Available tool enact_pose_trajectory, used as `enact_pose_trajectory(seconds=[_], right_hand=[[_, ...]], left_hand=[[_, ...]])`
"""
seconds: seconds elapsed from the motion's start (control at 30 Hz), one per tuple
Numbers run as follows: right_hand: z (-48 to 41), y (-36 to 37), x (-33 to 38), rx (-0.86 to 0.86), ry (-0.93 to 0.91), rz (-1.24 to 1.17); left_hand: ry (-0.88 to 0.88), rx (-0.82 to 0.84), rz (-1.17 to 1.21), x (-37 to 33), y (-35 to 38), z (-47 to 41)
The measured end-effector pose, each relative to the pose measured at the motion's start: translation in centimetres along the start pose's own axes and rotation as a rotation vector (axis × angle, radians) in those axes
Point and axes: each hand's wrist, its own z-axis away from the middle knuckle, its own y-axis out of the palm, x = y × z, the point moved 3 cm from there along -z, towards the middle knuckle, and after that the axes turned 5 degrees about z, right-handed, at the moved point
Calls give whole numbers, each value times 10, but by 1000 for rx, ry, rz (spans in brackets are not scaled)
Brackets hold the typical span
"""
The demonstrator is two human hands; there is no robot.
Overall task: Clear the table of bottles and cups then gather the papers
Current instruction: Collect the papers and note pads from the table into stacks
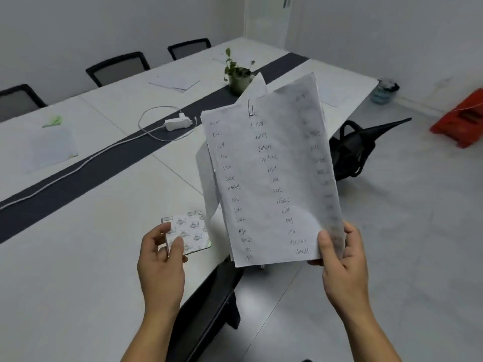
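Holding one sheaf of handwritten papers point(269, 178) upright in the air beside the table corner, the person is pinching its lower corner with the right hand point(339, 257), thumb in front. The left hand point(162, 257) is gripping one patterned pad point(190, 231) lying on the white table point(78, 257) near the edge. Three other sheets are lying flat, well apart: left sheet point(49, 147), far sheet point(175, 82), right sheet point(332, 96). One potted plant point(239, 77) and one charger point(176, 124) are sitting on the dark middle strip.

I see white papers point(271, 173) with dark handwriting; white table point(78, 257), dark centre stripe point(78, 178); white pad point(190, 231) printed with grey motifs; red object point(462, 121).
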Motion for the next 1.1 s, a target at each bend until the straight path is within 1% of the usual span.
enact_pose_trajectory(seconds=[0.13, 0.27, 0.37, 0.5, 0.67, 0.77, 0.9, 1.1], right_hand=[[-33, -83, -24, -84, 40, -60], [-74, -171, -58, -164, 116, -90], [-111, -219, -81, -196, 167, -130], [-160, -259, -107, -212, 257, -163], [-243, -283, -142, -217, 317, -159], [-307, -299, -161, -256, 338, -152], [-407, -330, -166, -324, 348, -126], [-543, -391, -150, -458, 320, -126]], left_hand=[[59, 64, 0, -3, 88, 37], [44, 133, 29, 10, 183, 74], [12, 193, 36, 21, 247, 94], [-4, 254, 25, 23, 323, 103], [-10, 277, 0, 46, 416, 79], [-35, 286, 5, 69, 485, 54], [-33, 352, 7, 82, 601, 13], [24, 508, 0, 53, 785, -32]])
